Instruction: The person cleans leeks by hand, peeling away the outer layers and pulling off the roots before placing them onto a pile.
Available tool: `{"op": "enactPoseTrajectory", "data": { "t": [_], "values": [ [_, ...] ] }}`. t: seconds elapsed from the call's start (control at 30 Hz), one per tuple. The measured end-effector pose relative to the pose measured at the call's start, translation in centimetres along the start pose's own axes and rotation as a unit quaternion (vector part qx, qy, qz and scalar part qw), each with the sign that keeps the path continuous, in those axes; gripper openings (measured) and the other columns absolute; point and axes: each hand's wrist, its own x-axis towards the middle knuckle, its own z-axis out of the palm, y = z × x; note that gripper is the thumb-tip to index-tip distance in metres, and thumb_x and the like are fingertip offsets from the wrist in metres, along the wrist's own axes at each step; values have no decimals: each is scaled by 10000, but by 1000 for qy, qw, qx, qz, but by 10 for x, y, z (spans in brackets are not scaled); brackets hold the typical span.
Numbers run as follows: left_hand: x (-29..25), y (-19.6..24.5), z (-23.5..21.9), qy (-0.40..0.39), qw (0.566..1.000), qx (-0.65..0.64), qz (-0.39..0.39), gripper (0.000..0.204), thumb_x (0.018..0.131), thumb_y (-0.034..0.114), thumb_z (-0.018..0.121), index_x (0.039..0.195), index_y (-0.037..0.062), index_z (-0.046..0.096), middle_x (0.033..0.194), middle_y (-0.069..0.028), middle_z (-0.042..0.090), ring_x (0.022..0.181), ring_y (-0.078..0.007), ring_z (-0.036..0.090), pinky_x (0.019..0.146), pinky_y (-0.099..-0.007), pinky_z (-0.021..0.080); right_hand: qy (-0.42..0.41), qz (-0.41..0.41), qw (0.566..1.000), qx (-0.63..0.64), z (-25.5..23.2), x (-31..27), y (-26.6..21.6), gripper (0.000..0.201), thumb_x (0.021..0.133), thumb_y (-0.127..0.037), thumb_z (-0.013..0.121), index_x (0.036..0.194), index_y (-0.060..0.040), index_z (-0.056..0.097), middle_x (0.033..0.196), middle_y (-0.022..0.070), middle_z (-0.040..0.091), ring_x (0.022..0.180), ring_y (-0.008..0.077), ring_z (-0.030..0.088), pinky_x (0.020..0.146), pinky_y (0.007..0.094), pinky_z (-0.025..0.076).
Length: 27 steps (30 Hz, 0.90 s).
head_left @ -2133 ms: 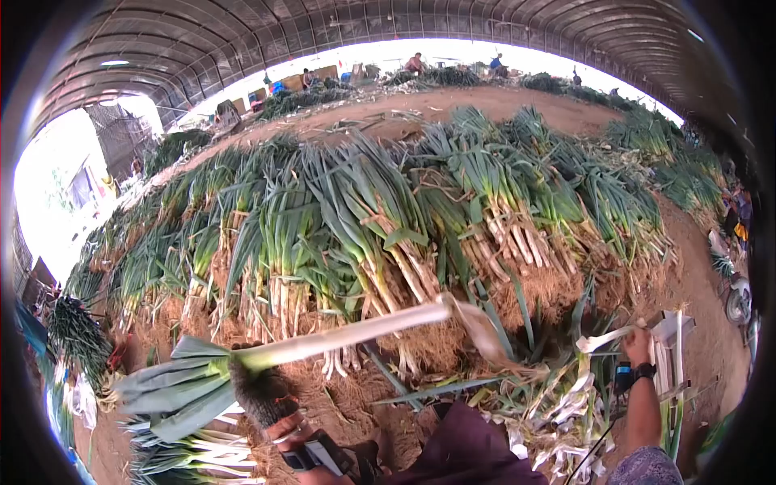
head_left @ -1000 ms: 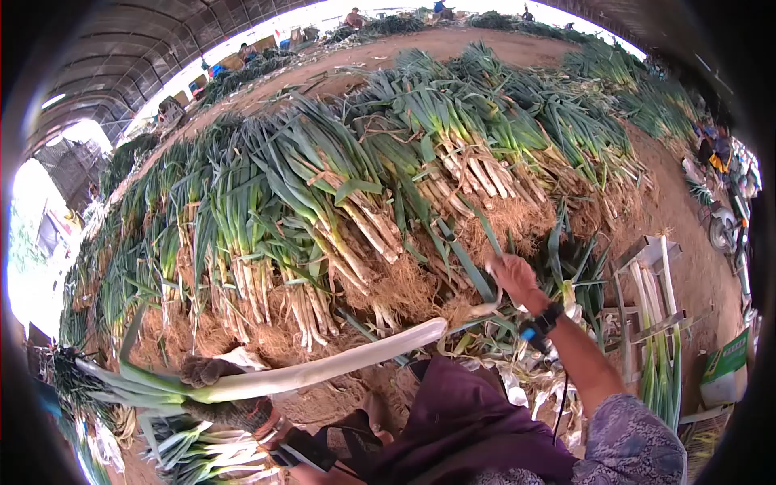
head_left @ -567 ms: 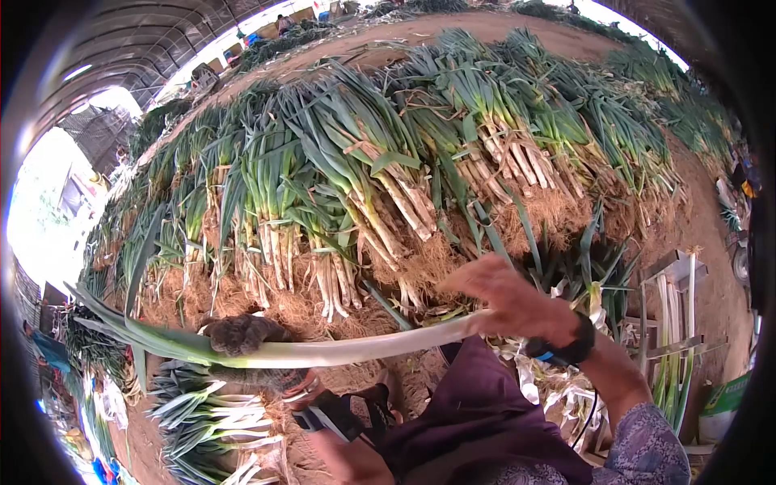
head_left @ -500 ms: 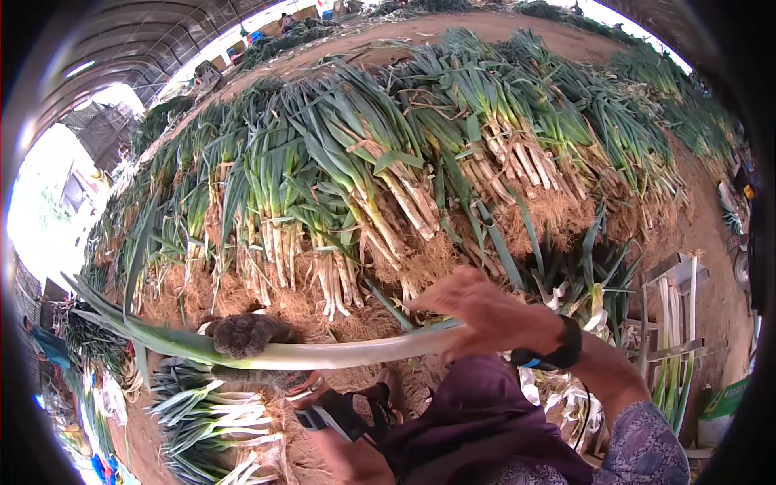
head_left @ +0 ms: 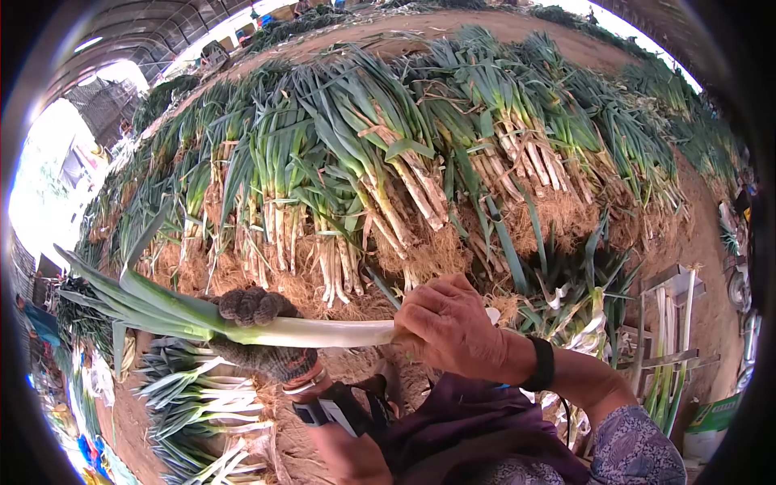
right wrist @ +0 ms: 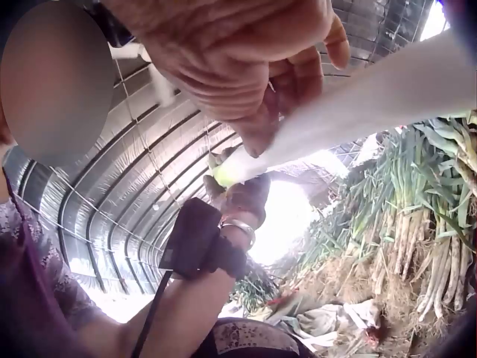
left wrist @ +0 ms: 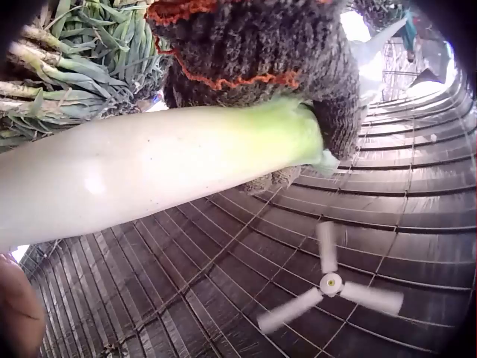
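A long leek (head_left: 339, 332) lies level across the front of the body, its green leaves fanning out to the left. My left hand (head_left: 259, 309), in a dark knitted glove, grips it where white turns to green; the left wrist view shows the glove (left wrist: 261, 56) wrapped over the stem. Toward the white end, my bare right hand (head_left: 453, 327) curls its fingers over the shank, and the cut tip pokes out beyond it. In the right wrist view, thumb and fingers of the right hand (right wrist: 253, 74) close about the smooth white stem (right wrist: 373, 104).
Tied leek bundles (head_left: 364, 153) with roots make a long heap ahead. Peeled leeks (head_left: 218, 404) lie on the ground at lower left. A metal stand (head_left: 671, 323) holding several leeks is at right, beside a green-and-white container (head_left: 711, 424). Peeled skins (head_left: 586, 339) litter the ground.
My right hand has come from the metal stand to the leek's white end and slid onto the stem. The root tuft and loose skin hanging there have come off. The left hand keeps its grip.
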Motion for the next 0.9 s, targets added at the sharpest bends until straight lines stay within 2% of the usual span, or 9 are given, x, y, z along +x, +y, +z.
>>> {"op": "enactPoseTrajectory", "data": {
  "t": [0.2,0.4,0.5,0.53,0.57,0.63,0.7,0.83,0.9],
  "values": [
    [-4,5,1,19,999,50,6,319,764,255,698,933,72,500,841,-19,513,700,-144,479,641,-297,439,-55,13,998,-7,4,1,-3,157,740,-206,628,836,-108,550,776,32,510,766,211,527,697,364,361],
    [-5,4,5,10,999,47,8,314,769,258,690,931,68,500,849,-24,518,705,-153,485,652,-311,448,-17,-12,998,57,4,-6,6,158,783,-209,611,833,-91,519,784,60,502,765,235,519,659,378,374],
    [-3,11,1,8,1000,28,-6,290,772,214,680,929,59,493,873,-35,515,716,-158,483,659,-314,444,37,118,974,189,-5,-17,15,229,785,-202,645,796,-62,463,786,69,526,742,221,553,652,345,438],
    [-2,12,1,-1,1000,0,-8,296,756,187,691,932,58,492,871,-33,516,728,-157,485,669,-311,441,94,175,944,264,-9,-21,18,173,870,-191,565,815,-57,469,759,45,526,719,206,559,643,322,458],
    [-1,14,5,-12,1000,5,-10,302,739,165,701,933,65,491,857,-26,516,745,-155,491,684,-309,439,170,281,849,414,-14,-25,23,160,877,-188,554,817,-64,473,736,31,512,686,190,546,627,314,453],
    [0,15,3,-36,999,-23,-6,288,743,146,694,928,66,489,850,-25,514,755,-155,494,689,-308,436,294,444,543,649,-26,-36,37,137,891,-182,534,821,-77,481,689,3,486,620,159,521,594,299,444],
    [-1,20,1,-36,999,-9,8,275,744,123,686,925,63,487,840,-27,503,759,-154,495,690,-305,435,264,340,411,804,-33,-73,83,110,883,-197,545,831,-111,497,631,-17,432,555,111,467,551,266,419],
    [-4,23,2,-19,999,-34,10,292,730,103,694,934,54,492,838,-33,499,750,-147,498,687,-305,446,409,413,593,557,-61,-175,187,159,907,-205,502,792,-99,472,617,-15,426,491,67,398,454,208,343],
    [-2,30,-3,-23,999,-30,33,331,727,161,717,972,53,523,843,-15,541,763,-139,534,672,-293,484,538,494,584,355,-85,-218,196,182,909,-233,486,780,-105,483,615,-17,415,503,52,391,442,203,335]
  ]
}}
